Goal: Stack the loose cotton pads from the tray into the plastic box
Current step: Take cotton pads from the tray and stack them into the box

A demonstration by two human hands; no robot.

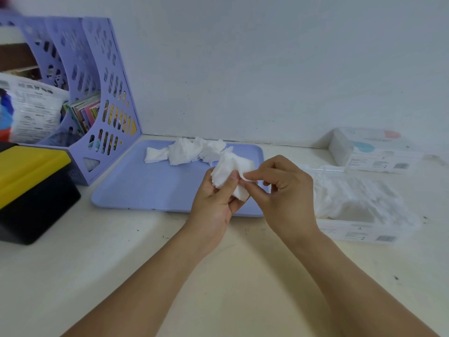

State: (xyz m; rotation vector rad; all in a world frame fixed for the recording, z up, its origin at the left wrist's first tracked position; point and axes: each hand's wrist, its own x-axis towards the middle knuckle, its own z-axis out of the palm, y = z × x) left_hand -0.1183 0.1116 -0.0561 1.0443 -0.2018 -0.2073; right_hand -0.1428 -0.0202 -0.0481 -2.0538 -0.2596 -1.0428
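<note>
A lilac tray (145, 186) lies flat on the table with a loose heap of white cotton pads (189, 152) along its far edge. Above the tray's right part, my left hand (213, 203) grips a bunch of cotton pads (228, 171) from below. My right hand (281, 188) pinches the right edge of that bunch between thumb and forefinger. To the right stands the clear plastic box (359, 227), open, with white pads (352, 193) lying in it.
The box's clear lid (371, 149) lies behind it near the wall. A lilac magazine rack (97, 98) with books stands at the back left, a black and yellow case (31, 188) in front of it. The wall runs close behind the tray.
</note>
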